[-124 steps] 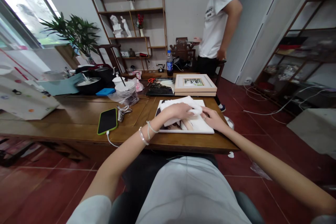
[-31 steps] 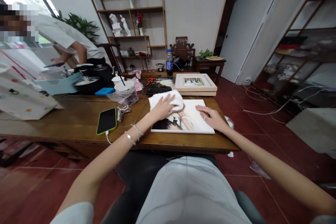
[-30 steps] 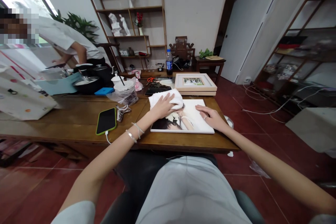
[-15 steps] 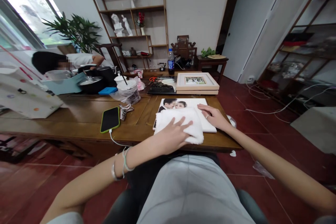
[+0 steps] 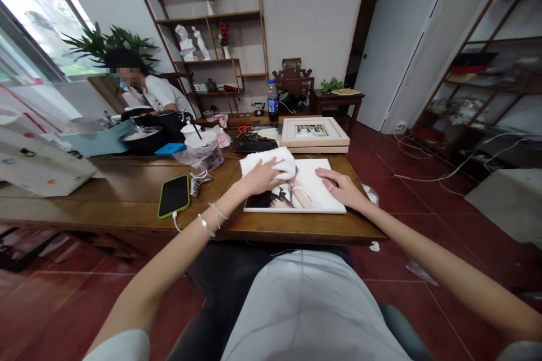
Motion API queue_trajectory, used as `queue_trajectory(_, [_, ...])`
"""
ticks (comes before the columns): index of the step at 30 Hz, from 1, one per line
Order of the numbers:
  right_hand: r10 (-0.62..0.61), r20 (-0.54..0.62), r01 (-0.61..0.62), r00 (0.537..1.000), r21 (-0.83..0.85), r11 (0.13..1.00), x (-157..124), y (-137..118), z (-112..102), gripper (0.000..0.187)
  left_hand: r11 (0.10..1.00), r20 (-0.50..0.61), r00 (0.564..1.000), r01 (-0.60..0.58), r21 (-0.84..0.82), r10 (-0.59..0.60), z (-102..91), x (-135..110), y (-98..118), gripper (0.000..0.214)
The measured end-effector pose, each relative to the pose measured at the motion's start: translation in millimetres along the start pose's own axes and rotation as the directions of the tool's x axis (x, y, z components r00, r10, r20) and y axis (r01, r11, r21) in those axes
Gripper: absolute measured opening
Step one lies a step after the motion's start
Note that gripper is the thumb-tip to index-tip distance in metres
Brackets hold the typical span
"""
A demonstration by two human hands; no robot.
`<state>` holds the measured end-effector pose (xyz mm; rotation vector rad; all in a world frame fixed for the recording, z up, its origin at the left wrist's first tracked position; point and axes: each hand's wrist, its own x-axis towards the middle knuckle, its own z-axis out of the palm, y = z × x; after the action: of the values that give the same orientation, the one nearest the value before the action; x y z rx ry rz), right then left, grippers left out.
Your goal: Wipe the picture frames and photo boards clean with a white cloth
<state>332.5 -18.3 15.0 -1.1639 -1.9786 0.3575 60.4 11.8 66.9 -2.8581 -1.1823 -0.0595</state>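
A white towel [image 5: 277,157] is bunched under my left hand [image 5: 260,177], whose fingers curl over it at the far left part of a photo panel [image 5: 322,203]. The towel hides the top left of the printed picture; dark clothing and pale shapes show below it. My right hand [image 5: 342,188] lies flat along the panel's right side, fingers stretched out, with no object in its grasp. The panel rests flat on the wooden table [image 5: 220,229] close to its front edge.
Framed pictures [image 5: 315,131] are stacked behind the panel. To the left lie a phone [image 5: 174,196] on a cable and a crumpled silver wrapper [image 5: 200,181]. A bagged cup [image 5: 203,149] and a cola bottle [image 5: 272,97] stand farther back. Another person [image 5: 158,87] sits at the far left.
My left hand has slid the towel away from me and to the left, uncovering the panel's lower part. My right hand stays in place. The other person has raised their head.
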Motion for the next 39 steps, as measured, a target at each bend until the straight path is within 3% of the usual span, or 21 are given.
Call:
queue_trajectory(3, [-0.003, 0.005, 0.003, 1.0, -0.002, 1.0, 0, 1, -1, 0.032, 1.0, -0.051, 0.998, 0.025, 0.008, -0.025, 8.6, 18, -24, 0.036])
queue_trajectory(7, [0.004, 0.005, -0.004, 1.0, -0.002, 1.0, 0, 0, -1, 0.032, 0.999, -0.098, 0.995, 0.015, 0.029, -0.012, 12.4, 17, -25, 0.037])
queue_trajectory(12, [0.014, 0.004, -0.014, 1.0, 0.012, 1.0, -1, -2, -1, 0.032, 0.998, -0.079, 0.995, -0.053, 0.03, 0.055, 5.5, -13, 5, 0.035])
queue_trajectory(20, [0.009, 0.012, -0.008, 1.0, -0.008, 1.0, 0, -3, -1, 0.033, 0.974, -0.041, 0.973, -0.226, 0.014, 0.226, -6.6, -68, 77, 0.029])
queue_trajectory(23, [0.001, 0.015, -0.001, 1.0, -0.007, 1.0, 0, -4, -2, 0.033, 0.97, -0.042, 0.969, -0.242, 0.018, 0.242, -6.8, -77, 88, 0.028])
queue_trajectory(28, [0.003, 0.005, -0.003, 1.0, 0.011, 1.0, 0, -4, -2, 0.032, 0.983, -0.018, 0.983, -0.185, -0.012, 0.185, -10.1, -62, 71, 0.031])
queue_trajectory(35, [0.013, -0.007, -0.013, 1.0, 0.046, 0.999, 0, -2, 0, 0.031, 0.996, 0.003, 0.997, -0.073, -0.049, 0.074, -6.0, -6, 18, 0.035])
queue_trajectory(39, [0.019, -0.01, -0.018, 1.0, 0.042, 0.999, 1, -2, 0, 0.03, 0.999, -0.025, 1.0, 0.01, -0.046, -0.011, 0.5, 18, 2, 0.04])
